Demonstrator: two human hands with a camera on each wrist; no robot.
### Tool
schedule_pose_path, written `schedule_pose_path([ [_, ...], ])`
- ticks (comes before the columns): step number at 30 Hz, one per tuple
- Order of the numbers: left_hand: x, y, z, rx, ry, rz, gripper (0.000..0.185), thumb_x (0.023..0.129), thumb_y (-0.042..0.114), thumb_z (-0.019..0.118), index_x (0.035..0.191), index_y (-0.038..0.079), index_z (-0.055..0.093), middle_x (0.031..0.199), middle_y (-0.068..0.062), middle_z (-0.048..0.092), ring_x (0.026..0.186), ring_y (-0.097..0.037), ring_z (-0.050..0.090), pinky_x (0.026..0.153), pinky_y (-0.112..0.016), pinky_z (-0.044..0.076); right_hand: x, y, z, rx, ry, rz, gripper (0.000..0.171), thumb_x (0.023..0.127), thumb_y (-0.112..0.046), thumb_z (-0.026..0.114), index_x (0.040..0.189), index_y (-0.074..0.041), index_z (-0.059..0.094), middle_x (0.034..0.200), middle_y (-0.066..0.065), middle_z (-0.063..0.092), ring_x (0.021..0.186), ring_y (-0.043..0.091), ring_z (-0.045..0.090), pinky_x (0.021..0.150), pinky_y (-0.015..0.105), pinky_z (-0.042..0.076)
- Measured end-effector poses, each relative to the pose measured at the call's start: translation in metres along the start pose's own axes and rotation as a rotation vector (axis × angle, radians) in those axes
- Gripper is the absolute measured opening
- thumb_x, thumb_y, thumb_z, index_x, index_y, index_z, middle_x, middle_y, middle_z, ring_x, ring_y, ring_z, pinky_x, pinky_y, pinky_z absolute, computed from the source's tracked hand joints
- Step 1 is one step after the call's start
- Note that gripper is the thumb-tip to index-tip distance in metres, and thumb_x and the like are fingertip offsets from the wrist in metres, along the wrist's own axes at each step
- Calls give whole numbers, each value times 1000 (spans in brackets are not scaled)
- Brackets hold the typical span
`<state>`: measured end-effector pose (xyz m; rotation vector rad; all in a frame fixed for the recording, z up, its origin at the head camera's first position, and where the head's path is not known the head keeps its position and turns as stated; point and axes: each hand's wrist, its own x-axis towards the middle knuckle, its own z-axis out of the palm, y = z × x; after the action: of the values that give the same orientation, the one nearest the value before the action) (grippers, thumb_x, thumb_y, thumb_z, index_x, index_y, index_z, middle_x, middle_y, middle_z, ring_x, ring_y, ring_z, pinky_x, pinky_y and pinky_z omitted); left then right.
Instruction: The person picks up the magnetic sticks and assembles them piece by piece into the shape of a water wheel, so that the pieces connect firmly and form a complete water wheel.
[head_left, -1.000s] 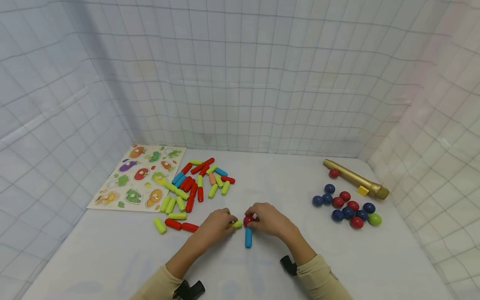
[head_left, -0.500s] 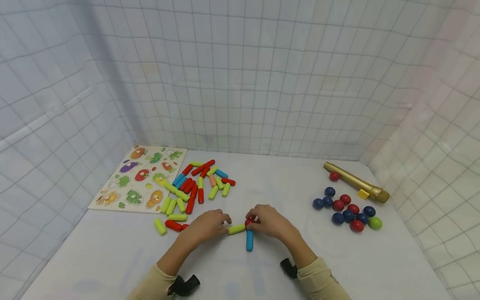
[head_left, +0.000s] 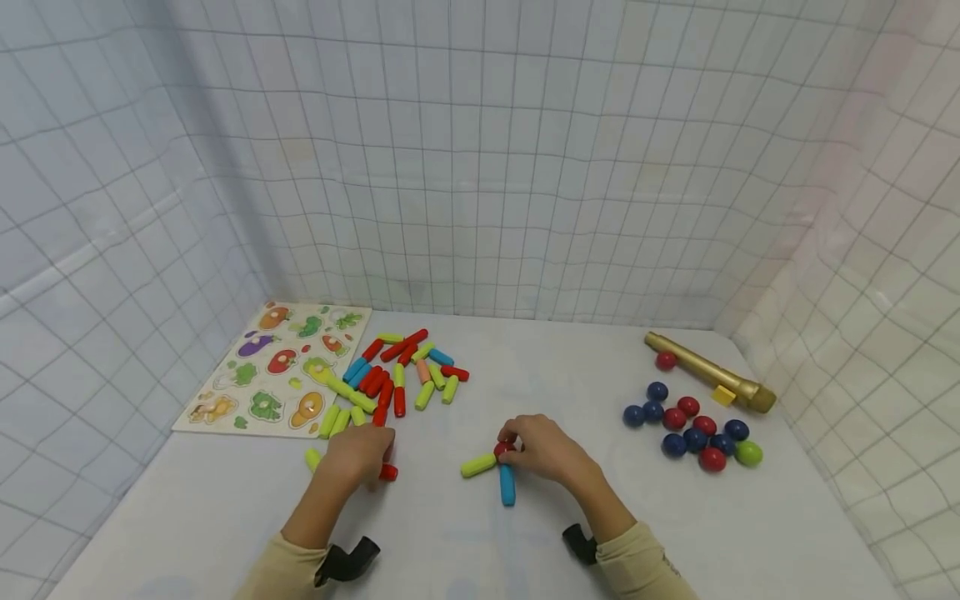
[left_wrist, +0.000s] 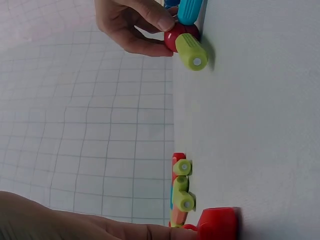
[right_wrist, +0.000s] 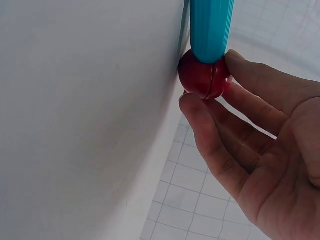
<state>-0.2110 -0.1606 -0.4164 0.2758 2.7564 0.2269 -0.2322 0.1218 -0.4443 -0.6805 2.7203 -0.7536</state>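
My right hand (head_left: 547,450) pinches a red ball (right_wrist: 200,75) between thumb and fingers. A blue rod (head_left: 507,485) joins the ball on its near side, and a yellow-green rod (head_left: 478,466) meets it on the left. Off to the left, my left hand (head_left: 356,458) is over the red rods (head_left: 387,472), its fingers spread about one of them. In the left wrist view, the fingers lie against the end of a red rod (left_wrist: 218,223); the thumb is out of sight there, and the hand covers most of the rods in the head view.
Several red, yellow-green and blue rods (head_left: 399,402) lie beyond my left hand, by a vegetable puzzle board (head_left: 225,375). At the right are several blue, red and green balls (head_left: 696,439), a gold microphone-shaped object (head_left: 705,360) and a yellow piece (head_left: 723,395). Gridded cloth surrounds the table.
My left hand has let go of the yellow-green rod beside the ball and moved left to the red rods. My right hand still holds the red ball. The view has shifted slightly.
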Motion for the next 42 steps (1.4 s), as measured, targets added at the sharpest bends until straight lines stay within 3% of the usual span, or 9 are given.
schedule_pose_path([
  [9,4,-1,3,-16,74,3,15,82,10,75,84,6,61,68,-5,52,66,-19,49,59,-27,42,1,2,0,28,-22,8,22,86,-20,74,106,-11,70,95,0,67,85,12,57,70,23,49],
  [15,9,2,4,-66,153,-3,19,87,15,71,94,0,61,68,-6,52,65,-19,50,59,-27,44,1,2,-2,18,-17,-8,21,87,-15,72,107,-11,71,98,3,66,89,15,58,73,28,52],
  [19,13,5,10,-99,150,9,23,87,15,72,101,-1,63,72,-5,55,68,-18,51,62,-26,46,0,2,-1,26,-24,-16,21,86,-15,73,107,-10,73,98,3,66,89,15,58,74,28,53],
  [26,19,25,26,-136,164,127,17,83,18,76,94,7,68,78,-2,61,73,-15,53,69,-30,51,0,-3,1,49,-41,-48,22,85,-15,74,107,-11,75,90,0,65,82,11,54,68,22,46],
  [35,27,52,40,-151,163,290,20,84,22,76,99,10,74,81,1,65,76,-12,55,74,-29,52,0,-9,2,88,-53,-13,21,84,-15,75,105,-11,71,94,0,70,83,10,62,73,24,54],
  [42,28,58,44,-159,165,314,20,84,23,76,99,10,73,81,2,64,76,-11,56,74,-30,53,0,-10,2,102,-53,-8,18,84,-15,75,102,-11,72,94,-1,70,84,10,62,73,23,54],
])
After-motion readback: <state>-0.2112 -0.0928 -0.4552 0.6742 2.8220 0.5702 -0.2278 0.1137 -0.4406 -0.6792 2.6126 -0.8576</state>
